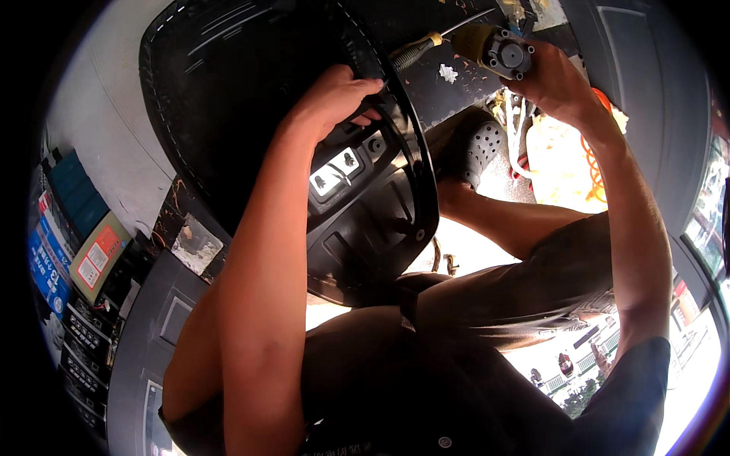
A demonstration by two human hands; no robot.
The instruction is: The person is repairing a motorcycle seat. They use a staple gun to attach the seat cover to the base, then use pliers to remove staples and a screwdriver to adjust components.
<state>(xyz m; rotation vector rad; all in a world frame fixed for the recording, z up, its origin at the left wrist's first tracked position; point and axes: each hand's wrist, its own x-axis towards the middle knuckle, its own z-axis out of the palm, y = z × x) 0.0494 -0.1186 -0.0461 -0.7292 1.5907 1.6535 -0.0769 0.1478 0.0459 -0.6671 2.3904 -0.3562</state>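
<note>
My left hand (338,99) grips the inner rim of a large black moulded seat-like shell (228,83), fingers curled over its edge beside a black recessed plate with a pale label (331,171). The shell leans over my lap. My right hand (547,83) holds an olive power tool (494,49), likely pneumatic, its round bolted end facing up. A screwdriver (418,47) with a green and yellow handle lies on the dark surface between shell and tool.
My leg and grey perforated clog (480,148) are below. An orange coiled hose (595,171) lies at right. Boxes and dark cases (87,330) are stacked at left. The dark worktop (445,95) has scraps on it. Grey panels (639,83) stand at the right.
</note>
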